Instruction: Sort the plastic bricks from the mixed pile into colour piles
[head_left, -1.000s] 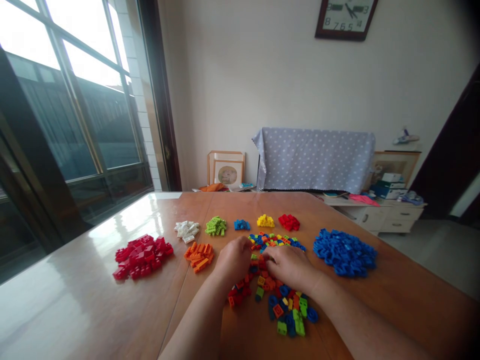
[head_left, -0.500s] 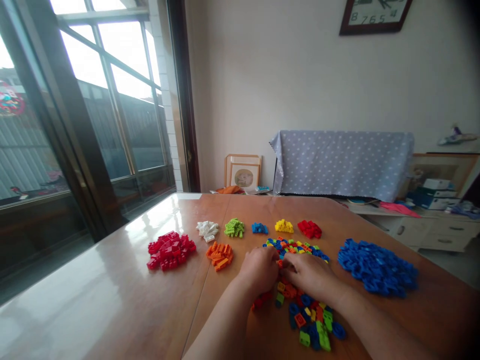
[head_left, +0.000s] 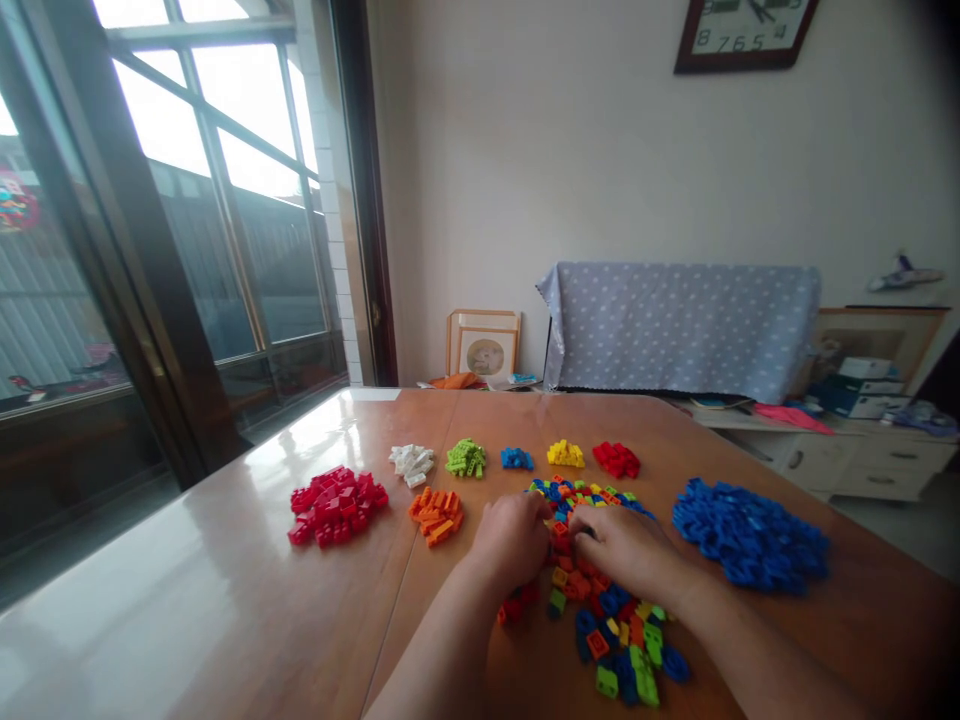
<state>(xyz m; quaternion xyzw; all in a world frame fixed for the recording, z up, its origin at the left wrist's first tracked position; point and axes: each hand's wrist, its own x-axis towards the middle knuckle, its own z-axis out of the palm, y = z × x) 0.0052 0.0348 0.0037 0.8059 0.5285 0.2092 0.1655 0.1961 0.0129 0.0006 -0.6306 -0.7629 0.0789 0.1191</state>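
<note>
Both my hands rest on a mixed pile of small coloured bricks point(head_left: 600, 620) in the middle of a wooden table point(head_left: 225, 620). My left hand point(head_left: 514, 540) lies on the pile's left part with its fingers curled down into the bricks. My right hand point(head_left: 626, 550) sits beside it, fingers bent and meeting the left hand's fingertips over some red bricks. What the fingers pinch is hidden.
Sorted heaps lie around: big red point(head_left: 334, 503), orange point(head_left: 436, 514), white point(head_left: 411, 463), green point(head_left: 466, 457), small blue point(head_left: 517, 459), yellow point(head_left: 565, 454), small red point(head_left: 616, 459), large blue point(head_left: 750, 532). A window stands left, a cloth-covered cabinet behind the table.
The camera turned left early on, then held. Both hands stayed on the mixed pile and shifted slightly toward me, fingers still working among the bricks.
</note>
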